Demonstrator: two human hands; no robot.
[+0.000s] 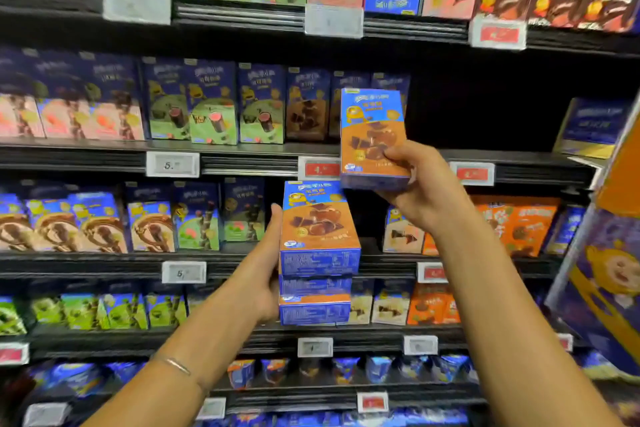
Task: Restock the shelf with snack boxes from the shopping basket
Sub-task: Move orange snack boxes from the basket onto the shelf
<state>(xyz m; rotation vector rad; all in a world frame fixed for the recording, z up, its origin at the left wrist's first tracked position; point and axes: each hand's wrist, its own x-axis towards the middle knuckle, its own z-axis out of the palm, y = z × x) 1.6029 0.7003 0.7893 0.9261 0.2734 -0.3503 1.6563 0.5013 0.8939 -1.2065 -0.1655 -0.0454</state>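
Head: snack boxes [372, 135] in hands [420, 184]

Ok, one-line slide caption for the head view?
Right hand holds one orange snack box up by the shelf gap; left hand grips a stack of matching boxes.

One head-worn wide-angle view, close to the shelves [86, 158], facing them squarely.

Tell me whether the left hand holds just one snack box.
No, the left hand grips a stack of three orange-and-blue snack boxes, one above another.
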